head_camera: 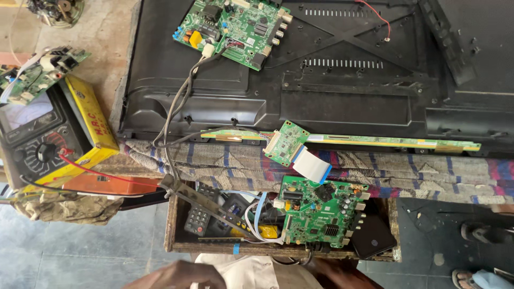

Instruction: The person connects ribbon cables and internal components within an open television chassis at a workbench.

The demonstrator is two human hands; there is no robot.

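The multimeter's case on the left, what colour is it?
Yellow, with a black face; the multimeter shows best in the head view.

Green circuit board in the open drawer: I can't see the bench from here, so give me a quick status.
Left hand at bottom edge, empty as far as visible. Right hand barely in view below drawer. Green circuit board untouched atop drawer clutter. White ribbon cable hangs just above it.

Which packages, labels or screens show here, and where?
Multimeter dial window: far left, pale rectangle in a black face.
Yellow multimeter case: beside it, boxy, red lettering on its side.
Television back: top centre, large black panel, screen side hidden.
Remote control: in the wooden drawer, black, keypad.
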